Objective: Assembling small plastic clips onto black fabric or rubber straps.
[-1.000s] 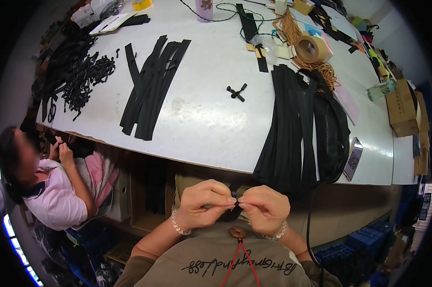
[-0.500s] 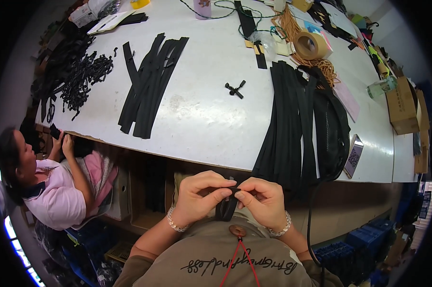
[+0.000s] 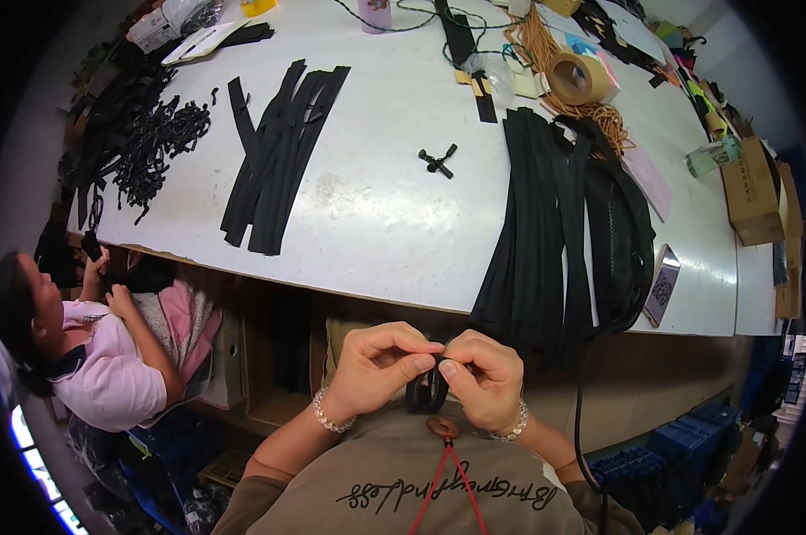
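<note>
Just past the table's front edge, my left hand [image 3: 382,364] pinches one part of a black zipper strip [image 3: 428,390] between thumb and forefinger. My right hand [image 3: 481,376] closes on the same strip right beside it, the fingertips of both hands nearly touching. Below the fingers the strip hangs in a loop in front of my shirt; what sits between the fingertips is hidden. On the table ahead lie a few small black zipper pulls [image 3: 438,161]. A bundle of long black strips [image 3: 532,241] hangs over the edge to the right of my hands.
More black zipper strips [image 3: 282,160] lie crossed at left, beside a heap of small black pulls [image 3: 160,147]. A co-worker [image 3: 108,357] sits at far left, holding a black piece. At right are a black bag [image 3: 621,241], a phone [image 3: 661,285] and a tape roll [image 3: 578,78].
My right hand has turned slightly, its thumb now lower and closer to the left hand, and the strip's loop looks rounder. At left, the co-worker's hands have moved apart.
</note>
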Motion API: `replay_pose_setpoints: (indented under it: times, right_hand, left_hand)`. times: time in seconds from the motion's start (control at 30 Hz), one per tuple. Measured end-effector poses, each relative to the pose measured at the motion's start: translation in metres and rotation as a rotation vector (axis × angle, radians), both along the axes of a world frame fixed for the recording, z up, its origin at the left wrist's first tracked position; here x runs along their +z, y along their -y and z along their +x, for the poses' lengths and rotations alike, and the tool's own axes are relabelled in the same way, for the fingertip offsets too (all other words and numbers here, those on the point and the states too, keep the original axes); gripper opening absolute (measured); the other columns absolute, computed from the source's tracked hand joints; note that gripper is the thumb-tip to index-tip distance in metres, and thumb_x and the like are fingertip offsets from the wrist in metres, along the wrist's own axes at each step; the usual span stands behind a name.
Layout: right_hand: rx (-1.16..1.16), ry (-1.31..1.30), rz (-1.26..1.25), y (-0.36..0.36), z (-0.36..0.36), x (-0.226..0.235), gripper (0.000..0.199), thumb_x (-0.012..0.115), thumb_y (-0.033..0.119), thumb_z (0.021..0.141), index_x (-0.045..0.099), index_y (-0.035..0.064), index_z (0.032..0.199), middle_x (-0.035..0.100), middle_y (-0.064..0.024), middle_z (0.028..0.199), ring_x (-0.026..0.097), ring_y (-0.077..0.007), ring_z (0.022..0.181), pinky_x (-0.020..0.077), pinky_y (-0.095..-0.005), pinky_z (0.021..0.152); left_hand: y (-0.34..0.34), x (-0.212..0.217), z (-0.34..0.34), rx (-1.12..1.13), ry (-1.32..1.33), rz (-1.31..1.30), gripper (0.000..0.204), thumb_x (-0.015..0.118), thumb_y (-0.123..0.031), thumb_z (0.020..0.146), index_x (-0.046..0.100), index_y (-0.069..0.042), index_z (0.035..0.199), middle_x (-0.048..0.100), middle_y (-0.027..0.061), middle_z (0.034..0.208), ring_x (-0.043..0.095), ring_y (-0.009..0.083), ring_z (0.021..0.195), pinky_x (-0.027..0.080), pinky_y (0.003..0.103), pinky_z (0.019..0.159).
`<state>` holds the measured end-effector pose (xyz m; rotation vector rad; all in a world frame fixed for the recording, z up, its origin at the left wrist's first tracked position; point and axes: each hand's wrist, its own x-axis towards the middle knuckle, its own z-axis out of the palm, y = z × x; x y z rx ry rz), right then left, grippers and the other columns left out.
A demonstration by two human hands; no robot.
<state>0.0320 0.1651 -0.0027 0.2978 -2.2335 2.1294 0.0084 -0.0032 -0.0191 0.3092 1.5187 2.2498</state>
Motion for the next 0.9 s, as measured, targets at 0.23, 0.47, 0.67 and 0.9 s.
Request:
replay_pose_setpoints:
  times: [0.23,0.47,0.67,0.9]
  right_hand:
    - [0.002,0.047,0.042,-0.002,-0.005,-0.002,0.005,0.057,0.000,0.080,0.056,-0.0023,0.076,0.054,-0.0047,0.069,0.047,-0.0079,0.057,0.0371,-0.0218,0.050]
    - [0.278,0.469,-0.331,-0.010,-0.016,0.002,0.009,0.051,0.003,0.087,0.054,-0.0030,0.081,0.058,-0.0035,0.077,0.055,-0.0077,0.072,0.0441,-0.0207,0.065]
    - [0.263,0.481,-0.323,-0.009,-0.013,-0.012,0.009,0.053,0.000,0.084,0.054,-0.0004,0.075,0.054,0.0012,0.068,0.046,-0.0013,0.062,0.0377,-0.0169,0.054]
    - [0.140,0.401,-0.165,-0.007,-0.009,-0.011,0.013,0.056,0.000,0.079,0.052,0.0012,0.067,0.049,0.0051,0.062,0.039,0.0013,0.054,0.0300,-0.0169,0.045]
  left_hand:
    - [-0.002,-0.005,0.003,0.069,0.107,0.003,0.013,0.060,0.003,0.082,0.063,0.003,0.095,0.062,0.0067,0.085,0.056,0.0090,0.072,0.046,0.021,0.065]
    - [-0.007,-0.008,0.006,0.117,0.345,0.122,0.013,0.060,-0.005,0.084,0.063,0.002,0.094,0.062,0.0075,0.078,0.057,0.0114,0.063,0.048,0.023,0.058]
    - [-0.009,-0.011,0.008,0.094,0.377,0.140,0.014,0.057,-0.003,0.086,0.062,0.003,0.097,0.062,0.0071,0.081,0.056,0.0102,0.066,0.047,0.021,0.061]
    - [-0.008,-0.006,0.006,0.076,0.333,0.102,0.013,0.057,0.000,0.085,0.062,0.004,0.096,0.062,0.0068,0.082,0.057,0.0098,0.069,0.048,0.022,0.063]
